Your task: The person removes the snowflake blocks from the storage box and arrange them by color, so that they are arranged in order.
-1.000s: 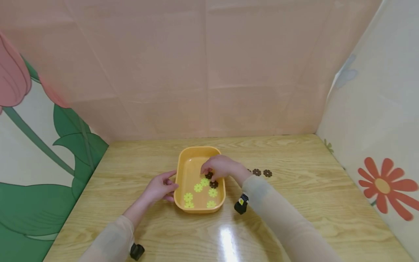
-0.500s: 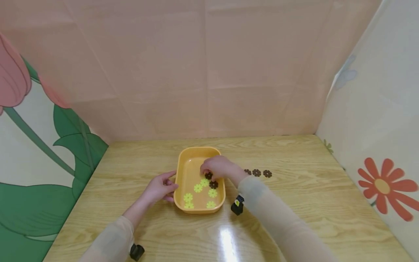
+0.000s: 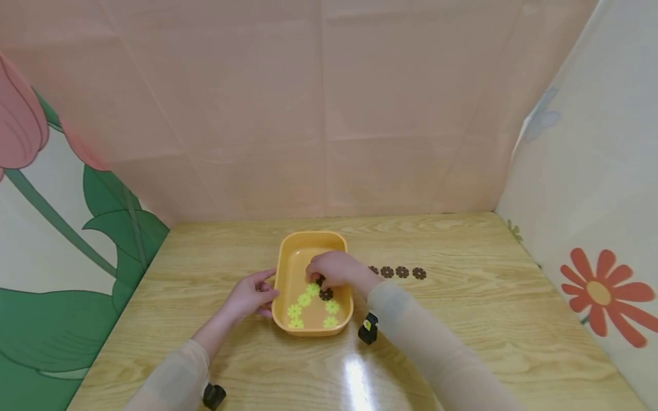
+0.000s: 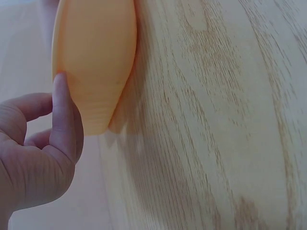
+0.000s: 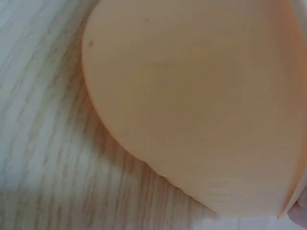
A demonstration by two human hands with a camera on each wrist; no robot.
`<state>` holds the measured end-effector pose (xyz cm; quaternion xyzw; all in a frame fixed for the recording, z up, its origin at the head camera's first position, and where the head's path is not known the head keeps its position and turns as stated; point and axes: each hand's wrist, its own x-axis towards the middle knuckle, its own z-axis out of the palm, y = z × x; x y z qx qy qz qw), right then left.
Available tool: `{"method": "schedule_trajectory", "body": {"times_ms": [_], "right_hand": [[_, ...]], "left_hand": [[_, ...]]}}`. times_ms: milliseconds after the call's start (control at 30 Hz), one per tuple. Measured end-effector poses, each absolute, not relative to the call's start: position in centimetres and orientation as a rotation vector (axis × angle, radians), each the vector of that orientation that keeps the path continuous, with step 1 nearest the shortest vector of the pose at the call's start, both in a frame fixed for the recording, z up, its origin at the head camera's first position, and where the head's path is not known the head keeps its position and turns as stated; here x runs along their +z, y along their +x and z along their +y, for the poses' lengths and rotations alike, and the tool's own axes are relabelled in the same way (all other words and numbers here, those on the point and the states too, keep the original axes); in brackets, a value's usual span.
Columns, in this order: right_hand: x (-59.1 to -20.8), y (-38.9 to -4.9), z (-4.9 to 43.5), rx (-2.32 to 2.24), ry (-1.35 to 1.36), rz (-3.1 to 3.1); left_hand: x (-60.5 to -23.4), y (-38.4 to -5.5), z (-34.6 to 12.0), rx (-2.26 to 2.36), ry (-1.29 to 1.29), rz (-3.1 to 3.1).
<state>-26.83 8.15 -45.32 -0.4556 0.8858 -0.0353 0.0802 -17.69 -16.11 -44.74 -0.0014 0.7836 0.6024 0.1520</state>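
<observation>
No text, brand or number can be read in the head view or either wrist view. The nearest thing to a label — a small yellow patch (image 3: 367,325) — sits on the black wrist camera (image 3: 368,335) beside the right sleeve (image 3: 403,308), low in the head view and just right of its middle; it is too small to make out.

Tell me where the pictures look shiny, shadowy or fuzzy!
Head view: white glare shines on the wooden table; left wrist view: a shadow lies along the orange tub; right wrist view: the wood grain looks soft and fuzzy.
</observation>
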Motion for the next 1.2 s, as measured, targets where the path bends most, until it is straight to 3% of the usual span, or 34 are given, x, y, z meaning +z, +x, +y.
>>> {"method": "schedule_trajectory", "body": {"times_ms": [433,1200], "right_hand": [[-45.65,-26.83,8.19,-0.378,-1.339,2.63],[-45.93,-26.64,7.73,-0.123,-1.241,2.773]], "left_hand": [[-44.84,-17.64,-16.29,1.728,0.011,2.257],[-44.82,-17.53,-16.23,1.735,0.011,2.255]]}}
